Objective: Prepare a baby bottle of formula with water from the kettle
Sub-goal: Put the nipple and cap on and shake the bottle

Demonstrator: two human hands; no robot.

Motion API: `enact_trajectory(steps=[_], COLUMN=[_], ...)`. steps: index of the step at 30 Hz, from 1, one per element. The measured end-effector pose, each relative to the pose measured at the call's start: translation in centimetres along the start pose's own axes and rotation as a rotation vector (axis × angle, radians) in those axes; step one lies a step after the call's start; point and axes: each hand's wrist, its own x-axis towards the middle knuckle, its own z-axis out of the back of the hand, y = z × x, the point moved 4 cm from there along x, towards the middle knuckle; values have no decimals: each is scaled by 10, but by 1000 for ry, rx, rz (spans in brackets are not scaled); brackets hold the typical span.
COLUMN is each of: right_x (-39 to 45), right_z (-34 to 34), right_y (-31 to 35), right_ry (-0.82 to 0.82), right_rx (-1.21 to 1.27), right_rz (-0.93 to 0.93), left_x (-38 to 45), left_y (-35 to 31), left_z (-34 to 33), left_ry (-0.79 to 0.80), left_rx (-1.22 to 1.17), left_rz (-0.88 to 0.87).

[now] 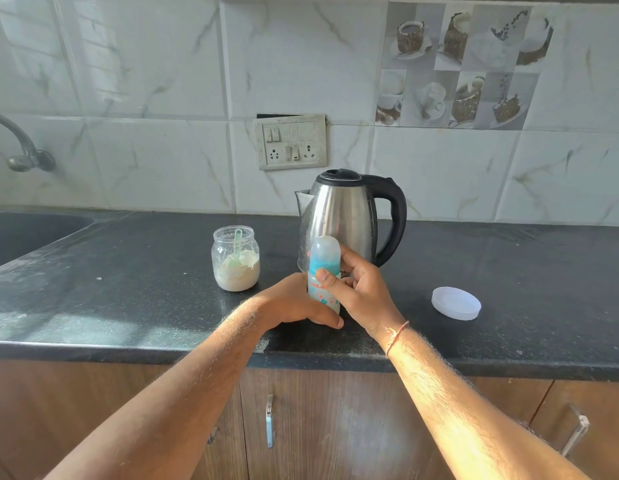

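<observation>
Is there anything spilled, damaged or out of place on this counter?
No spill shows. The jar stands open; a white lid, probably the jar's, lies apart, right of the kettle. The switch plate sits slightly crooked, with a dark gap above.

On the bench (509, 271) the bottle (323, 258) stands before the kettle (346, 216); the jar (236, 259) left of both, scoop (237, 244) in it; the lid (456, 303) right.
</observation>
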Motion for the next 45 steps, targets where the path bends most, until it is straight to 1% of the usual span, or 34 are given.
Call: enact_trajectory(steps=[2, 4, 8, 10, 11, 12, 14, 16, 17, 18, 20, 23, 25, 27, 29, 31, 34, 36, 38, 39, 41, 43, 45], right_x=[1, 1, 2, 1, 1, 0, 0, -1, -1, -2, -2, -1, 0, 0, -2, -3, -8, -12, -16, -18, -20, -22, -24], right_z=[1, 2, 6, 5, 5, 6, 6, 6, 5, 4, 4, 7, 9, 10, 9, 8, 6, 3, -2, -5, -8, -6, -3], right_y=[-2, -2, -3, -1, -1, 0, 2, 4, 4, 4, 4, -1, -3, -1, 2, 5, 15, 23, 28, 29, 33, 33, 32], right_ry=[5, -4, -45, -55, -57, -59, -49, -14, -4, -4, -18, -24, -22, -35, -63, -92, -115, -101, -28, 5, 11, -9, -30], right_rx=[1, -7, -62, -71, -69, -66, -48, -19, -17, -22, -19, 20, 40, 30, 1, -37, -156, -224, -308, -378, -478, -526, -514], right_rz=[-4, -5, 15, 17, 16, 11, 3, -2, -2, -2, -8, -18, -23, -15, -12, -26, 10, 41, 49, 66, 97, 97, 67], left_x=[2, 4, -10, -13, -12, -12, -9, -12, -13, -11, -5, -3, -5, -7, -6, -5, 0, -3, -12, -18, -26, -29, -27], left_y=[-2, -5, -21, -25, -24, -23, -18, -18, -18, -17, -18, -20, -23, -26, -27, -26, -19, -10, 2, 7, 16, 21, 23], left_z=[-3, -7, -17, -20, -21, -20, -14, -9, -8, -7, -10, -16, -20, -24, -26, -26, -21, -14, -4, 1, 9, 12, 12], left_ry=[-25, -84, -325, -398, -378, -325, -163, -2, 41, 33, -51, -265, -376, -446, -479, -455, -284, -141, -64, -54, -83, -115, -115], left_rx=[15, 63, 286, 308, 297, 268, 159, -8, -35, -18, 70, 245, 293, 306, 335, 352, 369, 347, 308, 288, 215, 122, 85], left_rz=[18, 51, 140, 150, 148, 132, 63, -22, -50, -67, -49, 81, 127, 151, 164, 153, 89, -6, -121, -159, -227, -275, -293])
